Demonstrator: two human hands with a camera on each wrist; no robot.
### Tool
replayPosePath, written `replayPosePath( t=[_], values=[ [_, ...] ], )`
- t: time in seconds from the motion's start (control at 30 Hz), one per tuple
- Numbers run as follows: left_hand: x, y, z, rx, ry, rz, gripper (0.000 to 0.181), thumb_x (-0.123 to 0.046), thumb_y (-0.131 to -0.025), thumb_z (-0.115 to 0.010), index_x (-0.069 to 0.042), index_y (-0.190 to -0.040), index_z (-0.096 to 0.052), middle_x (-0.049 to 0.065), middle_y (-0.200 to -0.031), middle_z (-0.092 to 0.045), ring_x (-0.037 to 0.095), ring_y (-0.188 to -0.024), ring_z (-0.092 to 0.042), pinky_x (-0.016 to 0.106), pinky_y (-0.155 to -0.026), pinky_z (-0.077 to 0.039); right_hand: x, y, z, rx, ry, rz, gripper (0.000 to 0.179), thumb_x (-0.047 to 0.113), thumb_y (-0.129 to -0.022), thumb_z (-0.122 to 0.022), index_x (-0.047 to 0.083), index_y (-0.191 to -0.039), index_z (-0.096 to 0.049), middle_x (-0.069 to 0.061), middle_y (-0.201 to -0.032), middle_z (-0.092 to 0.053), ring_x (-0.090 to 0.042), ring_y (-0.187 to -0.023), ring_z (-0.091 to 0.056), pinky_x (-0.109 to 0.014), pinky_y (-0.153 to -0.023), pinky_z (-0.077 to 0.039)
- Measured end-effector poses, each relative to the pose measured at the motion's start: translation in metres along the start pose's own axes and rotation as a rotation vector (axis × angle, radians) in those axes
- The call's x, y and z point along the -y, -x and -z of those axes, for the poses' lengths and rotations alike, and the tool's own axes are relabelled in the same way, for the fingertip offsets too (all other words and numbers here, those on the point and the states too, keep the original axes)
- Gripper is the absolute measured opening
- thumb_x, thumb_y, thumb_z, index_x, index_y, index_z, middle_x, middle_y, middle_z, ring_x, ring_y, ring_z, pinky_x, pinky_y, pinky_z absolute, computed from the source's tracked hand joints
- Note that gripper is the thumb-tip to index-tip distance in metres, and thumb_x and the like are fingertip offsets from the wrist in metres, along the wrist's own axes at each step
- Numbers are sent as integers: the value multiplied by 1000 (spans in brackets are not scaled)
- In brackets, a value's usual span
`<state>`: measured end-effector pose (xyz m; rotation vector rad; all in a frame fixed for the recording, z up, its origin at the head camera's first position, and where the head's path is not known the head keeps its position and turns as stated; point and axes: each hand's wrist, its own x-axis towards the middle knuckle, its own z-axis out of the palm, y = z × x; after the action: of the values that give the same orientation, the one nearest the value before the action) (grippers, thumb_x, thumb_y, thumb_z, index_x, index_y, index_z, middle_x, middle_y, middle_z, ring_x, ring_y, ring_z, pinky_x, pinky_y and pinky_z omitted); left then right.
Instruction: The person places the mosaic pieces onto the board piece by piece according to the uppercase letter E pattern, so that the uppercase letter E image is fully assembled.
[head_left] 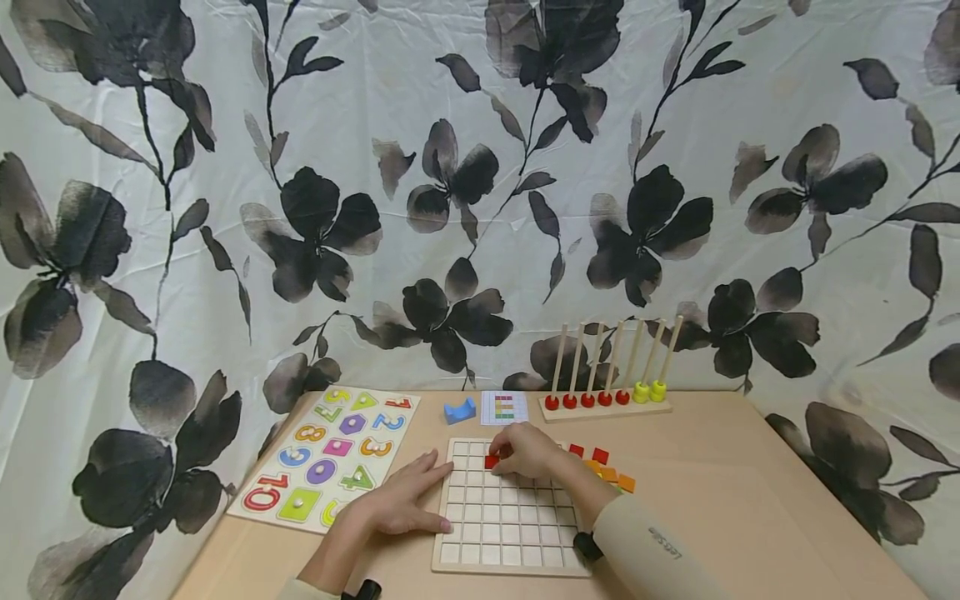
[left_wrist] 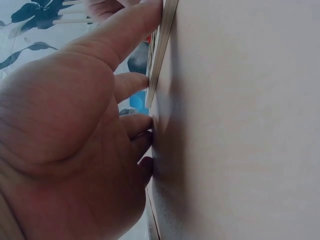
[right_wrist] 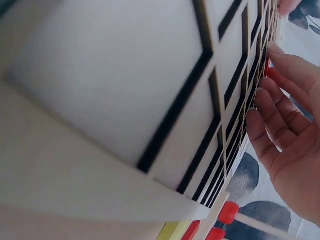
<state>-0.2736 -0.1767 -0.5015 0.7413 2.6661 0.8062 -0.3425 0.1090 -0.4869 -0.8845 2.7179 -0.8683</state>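
A wooden grid board with white square cells lies on the table. My left hand rests at its left side, fingers spread, with the thumb and a fingertip against the edge. In the left wrist view the thumb touches the board's side, and the lower fingers reach the table. Over the upper rows, my right hand pinches a red square tile at a cell near the top left. Only a sliver of that red tile shows at the fingertips in the right wrist view.
Loose red tiles and orange tiles lie right of the board, partly behind the right forearm. Behind stand a pattern card, a blue curved piece and a peg rack with beads. A number puzzle board lies left.
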Motion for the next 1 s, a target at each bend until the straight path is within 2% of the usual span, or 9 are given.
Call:
replayPosePath(
  t=[0.2, 0.33, 0.5, 0.63, 0.77, 0.9, 1.0],
  values=[
    [1, -1, -2, -3, -8, -9, 95, -55, -83, -82, -15, -160, -42, 24, -171, -21, 46, -159, -17, 68, -125, -19, -8, 9, 10, -39, -96, 13, 28, 16, -94, -78, 5, -120, -76, -1, -100, -72, -12, -87, -60, -25, -75, -53],
    [0, -1, 0, -6, -12, -15, 96, -54, -83, -83, -14, -160, -42, 25, -171, -21, 46, -159, -18, 68, -125, -19, -8, 22, 21, -143, -187, 27, 36, 19, -97, -76, 6, -129, -71, -13, -115, -71, -16, -93, -61, -26, -74, -53],
    [0, 0, 0, -5, -3, -15, 96, -54, -84, -82, -15, -160, -42, 24, -171, -20, 46, -159, -17, 68, -125, -18, -5, 43, 29, -293, -269, -3, 47, 23, -96, -77, 16, -140, -64, -9, -128, -67, -16, -94, -62, -26, -71, -55],
    [2, 0, -2, -3, 3, -1, 95, -55, -83, -82, -17, -160, -42, 23, -172, -20, 45, -159, -17, 68, -125, -19, -7, 53, 28, -365, -265, 5, 48, 22, -95, -77, 16, -141, -63, -7, -131, -66, -13, -93, -64, -26, -76, -57],
    [0, 0, -1, 0, 2, 4, 94, -55, -84, -82, -17, -160, -42, 23, -172, -20, 45, -159, -17, 68, -125, -19, -10, 61, 28, -390, -247, 9, 48, 22, -97, -76, 14, -142, -62, -7, -131, -66, -12, -93, -64, -26, -81, -56],
    [-1, 1, 1, -3, 0, -5, 95, -55, -84, -82, -15, -160, -42, 24, -171, -20, 45, -159, -17, 68, -125, -18, -16, 66, 33, -397, -235, -47, 50, 26, -97, -75, 19, -144, -61, -3, -132, -66, -12, -96, -62, -26, -84, -55],
    [-1, 0, 1, -3, 2, -5, 94, -54, -84, -82, -15, -160, -42, 24, -171, -21, 45, -159, -17, 69, -125, -19, -23, 71, 39, -414, -245, -92, 49, 27, -97, -75, 20, -144, -61, -5, -132, -66, -16, -98, -61, -27, -79, -56]
  ],
)
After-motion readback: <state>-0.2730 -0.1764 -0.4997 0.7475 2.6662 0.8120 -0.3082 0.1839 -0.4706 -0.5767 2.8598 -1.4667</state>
